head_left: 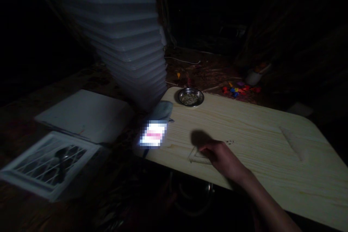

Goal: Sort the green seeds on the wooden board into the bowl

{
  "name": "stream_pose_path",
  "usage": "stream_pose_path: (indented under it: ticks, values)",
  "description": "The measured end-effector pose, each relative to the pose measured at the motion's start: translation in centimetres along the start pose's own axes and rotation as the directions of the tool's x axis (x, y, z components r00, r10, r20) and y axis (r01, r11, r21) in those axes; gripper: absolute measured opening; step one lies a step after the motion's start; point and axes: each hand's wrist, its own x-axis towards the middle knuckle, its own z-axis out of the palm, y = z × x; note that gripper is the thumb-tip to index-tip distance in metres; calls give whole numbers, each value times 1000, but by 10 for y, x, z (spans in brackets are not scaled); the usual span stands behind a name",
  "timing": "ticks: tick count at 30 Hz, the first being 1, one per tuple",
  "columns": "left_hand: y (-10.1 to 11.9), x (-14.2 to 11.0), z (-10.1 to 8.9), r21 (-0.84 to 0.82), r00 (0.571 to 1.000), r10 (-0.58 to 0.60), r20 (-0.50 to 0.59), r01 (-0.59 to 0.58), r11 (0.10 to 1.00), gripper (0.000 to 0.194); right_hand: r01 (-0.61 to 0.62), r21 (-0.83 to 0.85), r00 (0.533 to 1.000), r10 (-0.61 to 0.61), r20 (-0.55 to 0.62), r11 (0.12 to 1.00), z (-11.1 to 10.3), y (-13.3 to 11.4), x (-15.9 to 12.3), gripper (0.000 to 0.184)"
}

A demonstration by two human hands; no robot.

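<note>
My right hand [221, 157] reaches in from the lower right onto a pale wooden table [258, 123]. Its fingers are curled and pinched on a small clear triangular packet [198, 156] lying flat near the table's front edge. A few tiny dark grains [230, 142] lie just beyond the knuckles. A steel bowl [191, 97] with seeds in it stands at the table's far left corner. My left hand is out of view.
A tall leaning stack of white plastic trays [127, 40] rises at the left. Below it lie a grey cloth [163, 110] and a lit screen [153, 134]. A white board [84, 114] and a grilled box [50, 163] sit at the left; coloured pieces [239, 89] beyond the table.
</note>
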Motion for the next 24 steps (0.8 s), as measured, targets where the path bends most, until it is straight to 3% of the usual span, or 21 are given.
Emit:
stream_pose_path:
  ticks: [4, 8, 12, 17, 24]
  values:
    - [0, 1, 3, -4, 1000, -12, 15, 13, 1000, 24, -73, 31, 995, 75, -63, 997, -30, 17, -24, 23]
    - [1, 6, 11, 4, 1000, -15, 23, 15, 1000, 27, -173, 17, 951, 171, -258, 985, -47, 37, -13, 21]
    - [5, 7, 16, 19, 1000, -13, 19, 12, 1000, 25, -157, 3, 925, 148, -350, 988, -42, 45, 23, 23]
    - [8, 2, 13, 31, 1000, -17, 25, 16, 999, 24, -112, -20, 933, 98, -346, 994, -29, 44, 58, 23]
    - [5, 5, 9, 36, 1000, 4, 9, -4, 999, 26, -88, -44, 954, 72, -292, 995, -20, 44, 67, 23]
